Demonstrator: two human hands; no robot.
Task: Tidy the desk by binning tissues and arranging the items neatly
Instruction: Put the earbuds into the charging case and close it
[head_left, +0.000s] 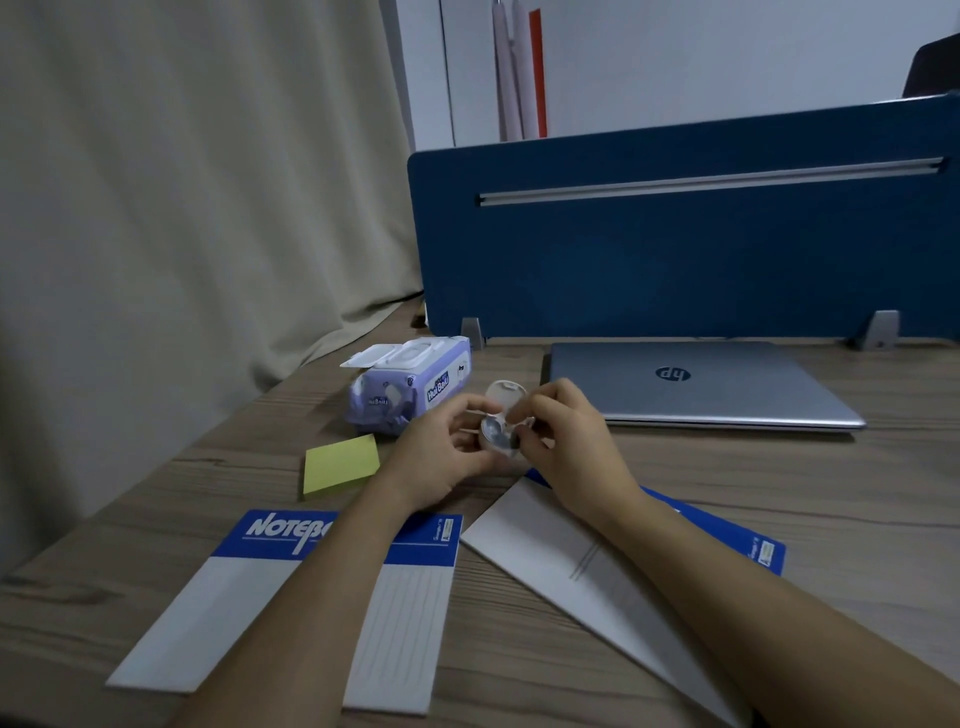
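Observation:
A small white earbud case (500, 426) with its lid flipped up is held above the desk's middle. My left hand (441, 457) cradles its base from the left. My right hand (566, 441) pinches at the case's right rim; what its fingertips hold is hidden. Behind them lies a purple pack of wet wipes (410, 392) with its flap lid raised. A yellow sticky-note pad (340, 463) sits left of my left wrist. A blue-and-white notebook (218, 597) lies under my left forearm, a second notebook (587, 561) lies skewed under my right forearm.
A closed silver laptop (701, 384) lies at the back right, against a blue desk divider (675, 249). A beige curtain (182, 208) hangs along the left edge of the wooden desk (831, 493).

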